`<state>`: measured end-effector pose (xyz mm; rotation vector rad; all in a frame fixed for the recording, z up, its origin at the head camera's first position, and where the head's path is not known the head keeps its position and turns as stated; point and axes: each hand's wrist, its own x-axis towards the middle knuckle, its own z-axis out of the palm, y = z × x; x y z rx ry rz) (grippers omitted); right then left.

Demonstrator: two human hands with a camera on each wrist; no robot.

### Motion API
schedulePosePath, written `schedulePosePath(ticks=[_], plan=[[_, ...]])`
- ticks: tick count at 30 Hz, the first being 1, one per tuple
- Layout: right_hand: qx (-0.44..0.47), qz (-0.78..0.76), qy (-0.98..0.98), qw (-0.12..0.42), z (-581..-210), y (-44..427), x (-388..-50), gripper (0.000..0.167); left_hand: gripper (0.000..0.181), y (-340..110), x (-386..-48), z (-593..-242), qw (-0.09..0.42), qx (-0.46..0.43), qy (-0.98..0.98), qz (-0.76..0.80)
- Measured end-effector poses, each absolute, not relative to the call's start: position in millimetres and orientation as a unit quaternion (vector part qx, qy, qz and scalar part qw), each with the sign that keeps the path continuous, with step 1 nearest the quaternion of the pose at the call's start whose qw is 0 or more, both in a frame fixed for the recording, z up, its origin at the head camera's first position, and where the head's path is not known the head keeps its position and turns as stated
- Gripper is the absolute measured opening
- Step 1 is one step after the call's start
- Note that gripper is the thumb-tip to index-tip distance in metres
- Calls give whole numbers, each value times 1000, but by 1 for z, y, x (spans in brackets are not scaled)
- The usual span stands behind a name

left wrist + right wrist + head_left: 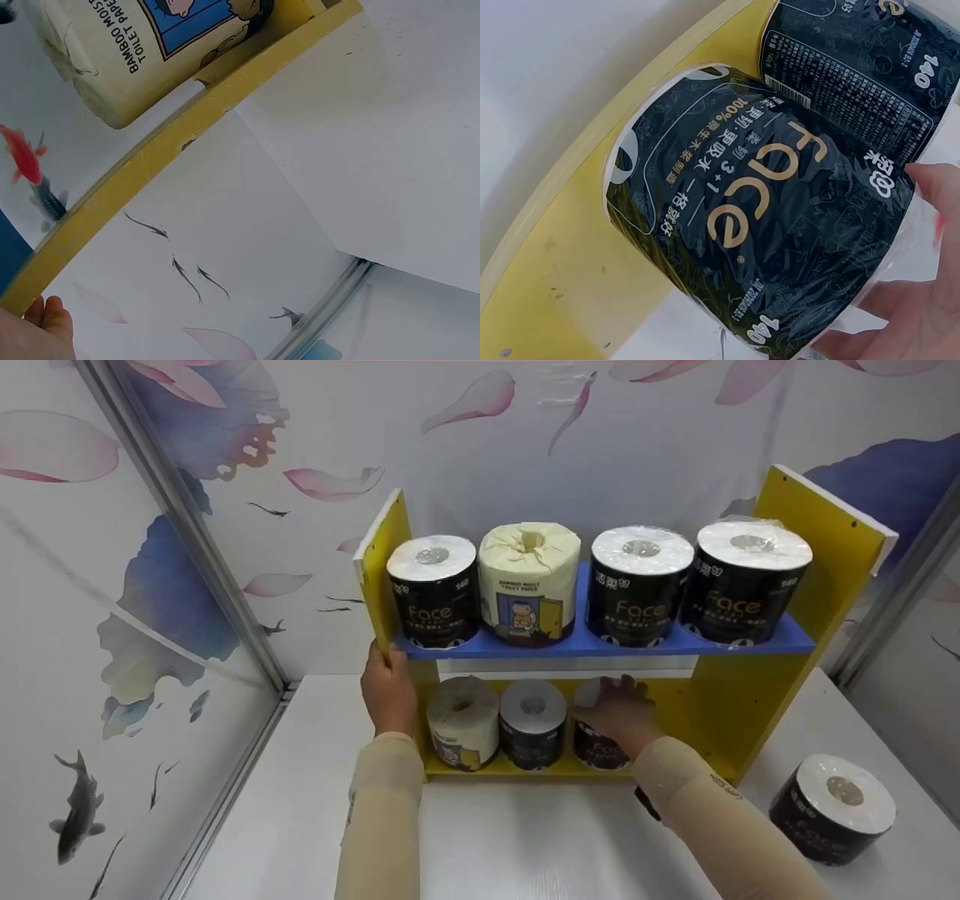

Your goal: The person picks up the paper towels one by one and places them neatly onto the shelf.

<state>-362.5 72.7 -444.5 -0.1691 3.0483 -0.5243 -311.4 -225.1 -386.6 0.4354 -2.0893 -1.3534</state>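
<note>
My left hand [390, 694] grips the left side panel [382, 536] of a yellow and blue two-tier shelf, just below the blue board [525, 645]. Fingertips [56, 315] show by the panel's edge in the left wrist view. On the lower tier, my right hand [628, 712] holds a black-wrapped toilet paper roll [742, 202] by its top end, thumb on one side and fingers on the other. This roll stands on the yellow bottom board [570, 292]. Left of it are another black-wrapped roll [532, 731] and a cream-wrapped roll [463, 727].
Along the upper tier stand a black roll [433, 604], a cream roll [529, 585] and two more black rolls [637, 600]. A loose black roll [832, 810] is on the white table [525, 840], right of the shelf. Printed wall panels [480, 457] enclose the back and sides.
</note>
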Motion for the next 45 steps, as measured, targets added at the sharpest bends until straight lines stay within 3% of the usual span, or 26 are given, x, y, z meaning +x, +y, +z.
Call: schedulePosePath(ticks=[9,20,29,41,45], plan=[[-57,-202,978,-4,-443,79,-361,75,40,-225,-312,-386,299,169,-783,-518],[-100,-296,946,-89,-445,93,-350,69,36,-226,-314,-389,305,165,-789,-508],[-132,-244,941,-193,-449,103,-343,65,35,-226,-311,-388,308,164,-787,-509],[-117,-257,939,-194,-442,118,-330,76,38,-226,-311,-386,297,170,-788,-511],[-104,-263,935,-214,-440,124,-326,73,38,-226,-311,-386,291,171,-787,-517]])
